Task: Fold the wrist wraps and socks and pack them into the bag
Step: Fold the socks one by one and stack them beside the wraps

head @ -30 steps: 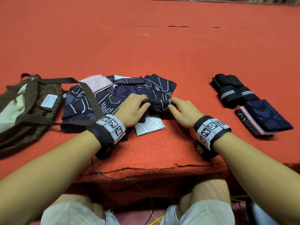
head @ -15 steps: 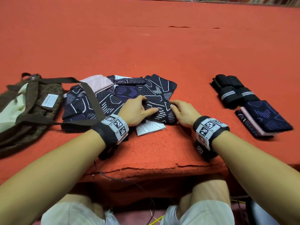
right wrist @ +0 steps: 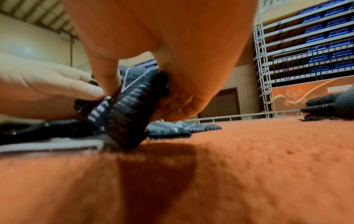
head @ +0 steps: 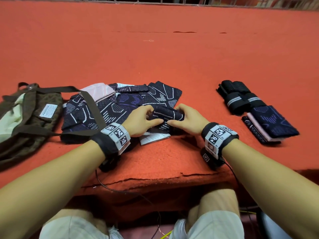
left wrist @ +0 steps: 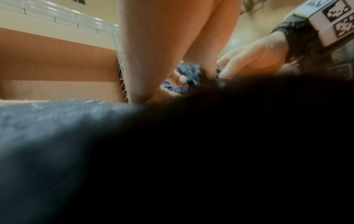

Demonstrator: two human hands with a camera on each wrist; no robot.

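Mid-fold on one dark patterned sock (head: 166,113) at the near edge of the loose sock pile (head: 110,107), pinched at either end by left hand (head: 141,120) and right hand (head: 189,120), fingers curled round the roll. Likely next: finishing the fold, then setting it by the folded socks (head: 274,123) and rolled wrist wraps (head: 239,97) on the right. Nothing visibly packed in the brown bag (head: 25,118) on the left, only pale lining at its mouth.

Knitted sock (head: 166,114) (ribbed), fuzzy carpet (head: 155,57)
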